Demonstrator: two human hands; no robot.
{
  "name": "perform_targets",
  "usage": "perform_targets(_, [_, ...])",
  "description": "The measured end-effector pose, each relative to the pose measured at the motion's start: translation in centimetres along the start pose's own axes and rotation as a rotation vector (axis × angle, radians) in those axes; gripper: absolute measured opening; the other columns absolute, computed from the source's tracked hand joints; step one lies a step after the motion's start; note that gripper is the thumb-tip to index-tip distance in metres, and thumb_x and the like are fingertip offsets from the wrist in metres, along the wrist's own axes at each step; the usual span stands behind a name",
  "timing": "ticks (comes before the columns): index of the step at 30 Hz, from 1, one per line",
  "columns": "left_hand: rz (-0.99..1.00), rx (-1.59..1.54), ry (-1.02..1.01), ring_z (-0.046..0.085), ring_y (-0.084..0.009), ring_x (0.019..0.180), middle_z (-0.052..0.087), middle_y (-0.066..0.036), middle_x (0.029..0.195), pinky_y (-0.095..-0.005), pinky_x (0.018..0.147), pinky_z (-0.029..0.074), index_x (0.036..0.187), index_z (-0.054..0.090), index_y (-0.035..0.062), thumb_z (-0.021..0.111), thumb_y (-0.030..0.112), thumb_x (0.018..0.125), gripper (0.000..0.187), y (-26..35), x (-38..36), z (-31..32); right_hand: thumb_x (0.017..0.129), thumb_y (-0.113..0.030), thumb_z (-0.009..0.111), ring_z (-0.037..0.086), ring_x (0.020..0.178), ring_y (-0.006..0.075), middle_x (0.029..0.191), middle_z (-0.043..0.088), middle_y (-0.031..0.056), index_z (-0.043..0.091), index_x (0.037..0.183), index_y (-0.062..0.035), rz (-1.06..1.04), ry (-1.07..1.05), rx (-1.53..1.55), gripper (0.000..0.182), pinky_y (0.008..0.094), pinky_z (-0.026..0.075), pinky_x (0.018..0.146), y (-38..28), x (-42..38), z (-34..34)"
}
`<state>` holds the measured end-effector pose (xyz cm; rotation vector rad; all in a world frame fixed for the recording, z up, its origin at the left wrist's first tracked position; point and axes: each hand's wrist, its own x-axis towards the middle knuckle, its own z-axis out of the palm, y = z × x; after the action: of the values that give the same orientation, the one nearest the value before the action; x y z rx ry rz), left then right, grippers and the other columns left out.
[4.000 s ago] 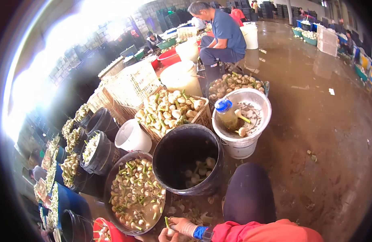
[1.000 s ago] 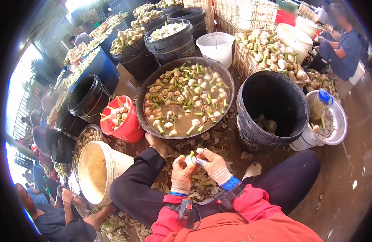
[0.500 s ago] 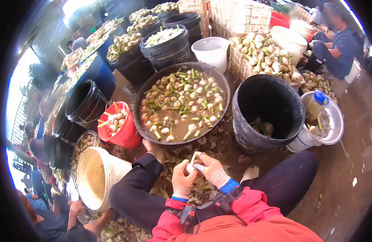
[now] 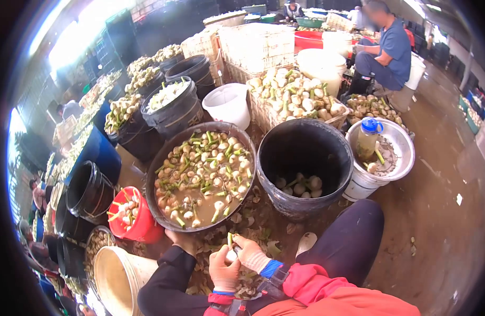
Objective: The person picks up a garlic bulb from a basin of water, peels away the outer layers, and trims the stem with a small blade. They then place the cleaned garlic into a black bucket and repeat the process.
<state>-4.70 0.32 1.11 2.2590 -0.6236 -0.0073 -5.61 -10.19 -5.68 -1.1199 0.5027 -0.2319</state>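
My left hand [image 4: 223, 269], in a light glove, is closed round a white bulb [image 4: 231, 256] with a green stem that points up. Against the same bulb, my right hand [image 4: 251, 254] is closed too; a small part of something dark shows between its fingers, too small to name. Both hands are above peelings on the floor, just below a wide round basin [image 4: 151, 196] of murky water with many floating bulbs. A tall black bucket [image 4: 305, 206] with several bulbs at its bottom stands beyond my right hand.
A red bucket [image 4: 148, 224] and a cream bucket [image 4: 132, 271] stand at the left. A white tub [image 4: 408, 152] holds a blue-capped bottle [image 4: 366, 139] at the right. Behind are a heaped crate [image 4: 261, 113] and a white bucket [image 4: 227, 105]. A seated person [image 4: 392, 52] is further back.
The view has turned up and to the right, so the basin and buckets appear lower and further left. More bulbs show inside the black bucket. Both hands remain together at the bulb.
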Motion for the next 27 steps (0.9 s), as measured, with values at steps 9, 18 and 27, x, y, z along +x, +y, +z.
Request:
perform_targets(9, [-0.542, -1.316, -0.154, 0.057, -0.0129, 0.066, 0.062, -0.002, 0.089, -0.0231, 0.053, 0.046, 0.123, 0.049, 0.0078, 0.056, 0.035, 0.088, 0.045, -0.6, 0.1, -0.7, 0.083, -0.002, 0.062, 0.054, 0.099, 0.01, 0.107, 0.061, 0.0005, 0.06, 0.114, -0.0026, 0.102, -0.237, 0.13, 0.031, 0.0232, 0.044, 0.086, -6.2, -1.6, -0.7])
perform_targets(18, [-0.594, -1.459, -0.257, 0.056, -0.0134, 0.055, 0.062, -0.008, 0.082, -0.0224, 0.043, 0.046, 0.128, 0.043, 0.0117, 0.054, 0.053, 0.084, 0.061, 1.2, -0.1, -1.6, 0.079, 0.003, 0.059, 0.057, 0.09, 0.0123, 0.1, 0.062, 0.0019, 0.061, 0.107, -0.0017, 0.21, -0.206, 0.265, 0.029, 0.025, 0.046, 0.08, -6.3, -1.8, -1.3])
perform_targets(27, [-0.622, -1.285, -0.1, 0.057, -0.0163, 0.082, 0.059, -0.006, 0.102, -0.0287, 0.065, 0.05, 0.121, 0.049, 0.0045, 0.061, 0.028, 0.086, 0.044, -0.5, 0.0, 0.4, 0.084, -0.008, 0.061, 0.054, 0.089, 0.0101, 0.096, 0.063, 0.0024, 0.061, 0.107, -0.0019, -0.031, -0.099, -0.007, 0.023, 0.0244, 0.044, 0.081, -5.5, -1.5, 0.2])
